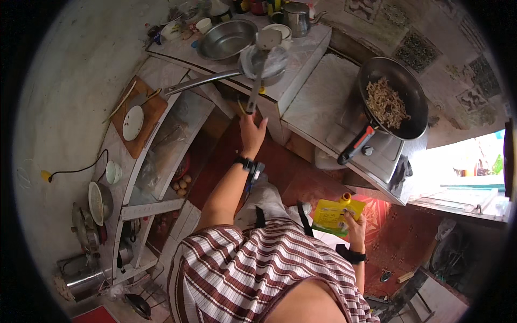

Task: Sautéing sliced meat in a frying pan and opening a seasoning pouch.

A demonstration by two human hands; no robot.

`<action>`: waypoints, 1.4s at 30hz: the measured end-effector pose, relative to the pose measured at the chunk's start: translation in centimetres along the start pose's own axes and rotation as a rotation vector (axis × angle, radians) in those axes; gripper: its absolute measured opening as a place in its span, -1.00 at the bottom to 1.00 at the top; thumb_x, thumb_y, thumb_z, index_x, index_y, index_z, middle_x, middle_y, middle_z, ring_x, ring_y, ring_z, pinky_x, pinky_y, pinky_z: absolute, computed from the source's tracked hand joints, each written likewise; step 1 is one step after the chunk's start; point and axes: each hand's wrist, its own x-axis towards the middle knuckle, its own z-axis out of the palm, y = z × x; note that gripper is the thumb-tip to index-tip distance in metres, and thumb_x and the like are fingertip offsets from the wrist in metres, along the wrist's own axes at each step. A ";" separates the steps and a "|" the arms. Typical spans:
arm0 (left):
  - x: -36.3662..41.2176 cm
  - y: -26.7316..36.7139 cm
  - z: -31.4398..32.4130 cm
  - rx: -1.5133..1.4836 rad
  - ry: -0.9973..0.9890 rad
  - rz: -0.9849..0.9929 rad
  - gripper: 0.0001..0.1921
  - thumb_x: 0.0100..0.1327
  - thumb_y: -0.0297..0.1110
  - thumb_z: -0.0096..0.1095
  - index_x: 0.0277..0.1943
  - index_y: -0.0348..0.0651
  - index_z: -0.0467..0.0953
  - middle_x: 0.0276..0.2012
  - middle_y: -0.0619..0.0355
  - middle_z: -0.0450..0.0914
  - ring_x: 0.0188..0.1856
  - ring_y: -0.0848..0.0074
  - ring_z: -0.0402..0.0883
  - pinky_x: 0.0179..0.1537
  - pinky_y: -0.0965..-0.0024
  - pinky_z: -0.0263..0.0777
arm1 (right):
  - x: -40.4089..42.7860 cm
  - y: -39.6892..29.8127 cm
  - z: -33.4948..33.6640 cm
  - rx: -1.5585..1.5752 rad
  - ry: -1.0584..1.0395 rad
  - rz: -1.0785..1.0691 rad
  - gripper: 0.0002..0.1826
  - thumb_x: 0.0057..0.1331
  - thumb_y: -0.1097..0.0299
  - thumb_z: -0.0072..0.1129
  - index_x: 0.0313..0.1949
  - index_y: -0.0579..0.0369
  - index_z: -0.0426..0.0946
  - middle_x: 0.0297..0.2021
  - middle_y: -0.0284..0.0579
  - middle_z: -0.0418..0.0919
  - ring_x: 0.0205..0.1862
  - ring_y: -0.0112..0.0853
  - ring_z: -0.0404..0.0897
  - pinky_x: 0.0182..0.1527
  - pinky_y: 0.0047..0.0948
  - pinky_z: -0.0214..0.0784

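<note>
My left hand (252,135) is at the counter's front edge with its fingers on the handle end of a metal spatula (255,91). The thumb stands apart from the handle. The spatula's broad, speckled head lies above a long-handled steel saucepan (274,76), whose contents look whitish and blurred. Low at my right side, my right hand (355,228) grips a yellow spouted pouch (329,214) that bears writing. Its spout points away from me. On the stove (375,161), a dark frying pan (369,68) holds cooked shreds of food (385,105), its black and orange handle toward me.
A steel basin (228,38) and a steel kettle (298,20) stand on the counter. To the left, a wooden cutting board (155,107) carries a knife (139,99) and a white plate (133,123). Potatoes (181,185) sit under the shelf; a black cloth (401,173) hangs by the stove.
</note>
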 end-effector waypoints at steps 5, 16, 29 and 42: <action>6.0 0.8 2.9 0.025 0.318 0.205 -0.54 -0.06 -0.11 0.33 -0.18 -0.25 0.39 -0.01 -0.15 0.24 0.06 0.06 0.16 0.00 -0.08 0.04 | 2.9 1.2 5.7 -0.043 -0.008 0.030 -0.87 0.17 0.50 0.08 -0.27 0.21 0.50 -0.37 -0.35 0.53 -0.33 -0.64 0.44 -0.26 -0.62 0.28; 5.4 -1.0 -1.0 -0.151 -0.427 0.394 -0.79 -0.07 -0.37 0.21 -0.30 -0.08 0.43 -0.28 0.04 0.45 -0.19 0.16 0.41 -0.12 0.19 0.19 | 5.4 -0.6 17.2 -0.316 0.085 -0.161 -0.83 0.21 0.43 0.01 -0.24 0.24 0.46 -0.39 -0.32 0.52 -0.36 -0.64 0.42 -0.31 -0.62 0.29; 2.7 4.0 -11.6 -0.498 -0.923 0.614 -0.66 0.00 -0.51 0.17 -0.09 -0.21 0.43 -0.20 0.03 0.45 -0.16 0.25 0.48 -0.13 0.39 0.37 | 4.0 -2.3 19.3 -0.657 0.083 -0.240 -0.74 0.16 0.33 0.09 -0.16 0.12 0.47 -0.42 -0.09 0.58 -0.39 -0.44 0.57 -0.33 -0.49 0.38; -0.4 9.7 -14.0 -0.350 -0.975 0.913 -0.80 0.05 -0.38 0.17 -0.28 -0.23 0.38 -0.35 0.01 0.47 -0.31 0.21 0.49 -0.31 0.30 0.35 | -1.9 -4.8 17.1 -1.072 0.175 -0.372 -0.70 0.11 0.30 0.09 -0.13 0.00 0.47 -0.38 -0.01 0.55 -0.34 -0.19 0.55 -0.31 -0.32 0.39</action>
